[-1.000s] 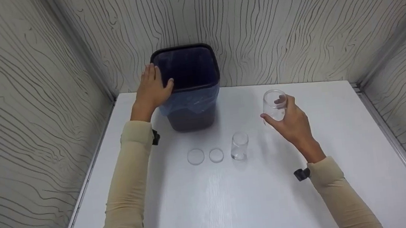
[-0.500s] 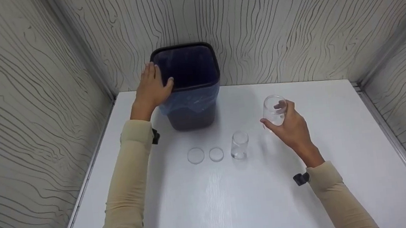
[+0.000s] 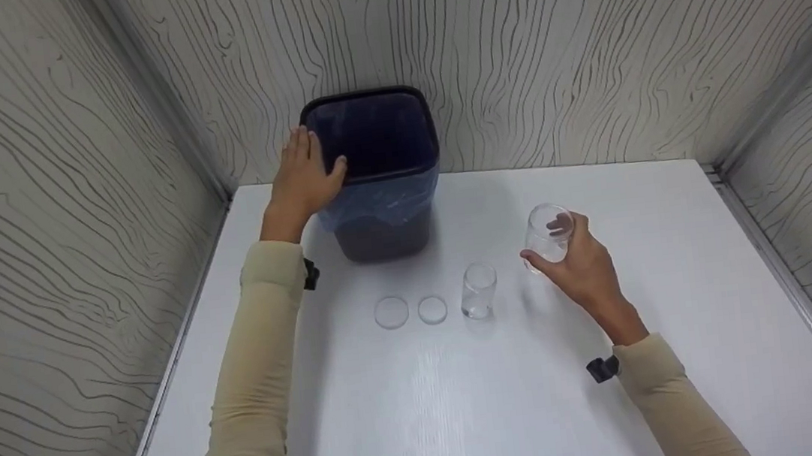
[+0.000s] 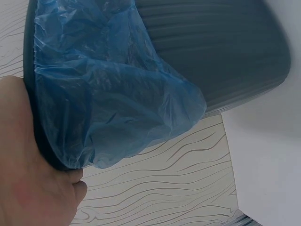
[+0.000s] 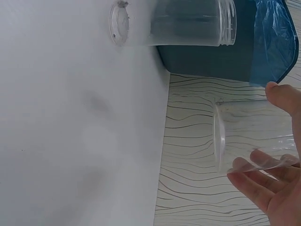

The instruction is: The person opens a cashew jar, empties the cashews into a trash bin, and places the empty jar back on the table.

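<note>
My left hand grips the left front corner of a dark trash bin lined with a blue bag. Fingertips show past the rim in the left wrist view. My right hand holds a wide clear jar upright above the table, thumb on one side and fingers on the other. A narrower clear jar with a threaded mouth stands left of it on the table. Two round clear lids lie side by side left of that jar; the left one is larger.
The white table meets a wood-patterned back wall, with side walls at left and right. The bin stands at the back, close to this wall. A shadow falls on the table below the held jar.
The right hand has come slightly down and toward me with the wide jar. The left hand, bin, narrow jar and lids have stayed in place.
</note>
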Demonstrator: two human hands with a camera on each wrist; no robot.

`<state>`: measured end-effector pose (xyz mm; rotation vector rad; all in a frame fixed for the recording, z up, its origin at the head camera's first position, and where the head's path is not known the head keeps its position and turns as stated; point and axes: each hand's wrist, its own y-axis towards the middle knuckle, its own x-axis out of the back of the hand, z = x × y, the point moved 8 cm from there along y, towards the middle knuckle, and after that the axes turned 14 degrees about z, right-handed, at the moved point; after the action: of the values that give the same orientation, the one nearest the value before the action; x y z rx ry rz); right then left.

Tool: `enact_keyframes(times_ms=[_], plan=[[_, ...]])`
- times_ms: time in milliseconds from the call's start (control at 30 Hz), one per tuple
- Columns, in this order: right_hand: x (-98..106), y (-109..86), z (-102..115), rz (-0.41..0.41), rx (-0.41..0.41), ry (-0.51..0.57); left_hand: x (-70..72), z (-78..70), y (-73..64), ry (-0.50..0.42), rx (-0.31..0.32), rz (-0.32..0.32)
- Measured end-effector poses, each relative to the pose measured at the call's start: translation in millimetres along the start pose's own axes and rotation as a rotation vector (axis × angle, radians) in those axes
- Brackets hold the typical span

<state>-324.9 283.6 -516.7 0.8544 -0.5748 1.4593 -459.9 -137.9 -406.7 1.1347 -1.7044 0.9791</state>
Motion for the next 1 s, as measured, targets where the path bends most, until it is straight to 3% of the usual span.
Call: enact_keyframes(times_ms=[700, 1000], plan=[[-19, -15.0, -15, 0.014, 0.016, 0.04, 0.7, -2.1, -2.1, 0.002, 0.004, 0.004], [-29, -23.1, -26, 0.044, -0.026, 0.073, -0.5, -1.5, -0.6, 0.012, 0.01, 0.001]])
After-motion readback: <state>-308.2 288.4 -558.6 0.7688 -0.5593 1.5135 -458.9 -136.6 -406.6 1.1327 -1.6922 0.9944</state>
